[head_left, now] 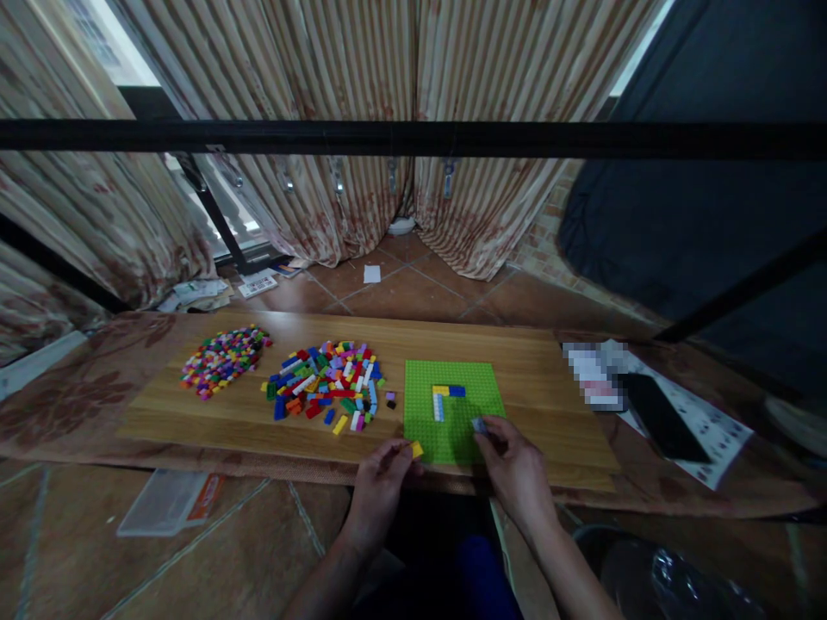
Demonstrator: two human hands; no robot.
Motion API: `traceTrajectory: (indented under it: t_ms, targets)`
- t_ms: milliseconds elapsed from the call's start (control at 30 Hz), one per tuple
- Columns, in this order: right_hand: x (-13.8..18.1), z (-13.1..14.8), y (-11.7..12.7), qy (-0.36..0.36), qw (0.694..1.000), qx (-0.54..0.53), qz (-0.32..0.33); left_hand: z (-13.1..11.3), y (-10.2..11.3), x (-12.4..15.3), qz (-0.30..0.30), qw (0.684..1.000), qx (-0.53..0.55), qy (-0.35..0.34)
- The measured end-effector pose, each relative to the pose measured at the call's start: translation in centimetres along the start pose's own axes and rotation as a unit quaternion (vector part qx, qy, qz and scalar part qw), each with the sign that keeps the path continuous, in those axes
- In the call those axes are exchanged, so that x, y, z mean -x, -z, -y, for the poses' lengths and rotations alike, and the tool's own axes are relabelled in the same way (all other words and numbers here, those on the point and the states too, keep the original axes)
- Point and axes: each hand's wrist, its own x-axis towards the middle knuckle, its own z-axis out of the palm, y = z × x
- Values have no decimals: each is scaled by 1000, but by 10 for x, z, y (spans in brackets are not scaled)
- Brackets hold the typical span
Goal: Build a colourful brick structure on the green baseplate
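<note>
A green studded baseplate (423, 439) lies on the wooden board in front of me. On it, a yellow brick (440, 391), a blue brick (457, 391) and a pale blue-white brick (438, 407) form a corner shape. My left hand (382, 478) is closed on a yellow toy brick (417, 449) at the plate's near left corner. Over the plate's right side, my right hand (513, 456) pinches a light greyish-blue toy brick (479, 425). Whether that brick touches the plate I cannot tell.
A pile of mixed bricks (336, 379) lies left of the plate, with a heap of smaller pieces (226, 357) farther left. A dark phone (665, 418) rests on a printed sheet (724, 430) at the right. A black bar (413, 139) crosses beyond the wooden board (543, 362).
</note>
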Motion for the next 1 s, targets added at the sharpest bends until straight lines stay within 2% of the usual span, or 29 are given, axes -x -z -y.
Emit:
traceTrajectory:
  t_ms: [267,467,600,767,1000]
  targets:
    - [-28,-21,-3,56,992,109,-35,0,1,-8,1,996,-79,-33]
    - [-47,-29,-6,126,981,141,-30,5,6,-19,17,989,-121,-79]
    - [-61,-26,-6,156,975,157,-18,8,7,-22,17,989,-133,-68]
    - [-70,-20,-9,157,972,177,-4,6,5,-23,4,987,-142,-80]
    - [-67,-21,-19,134,973,189,-9,11,6,-25,30,988,-134,-66]
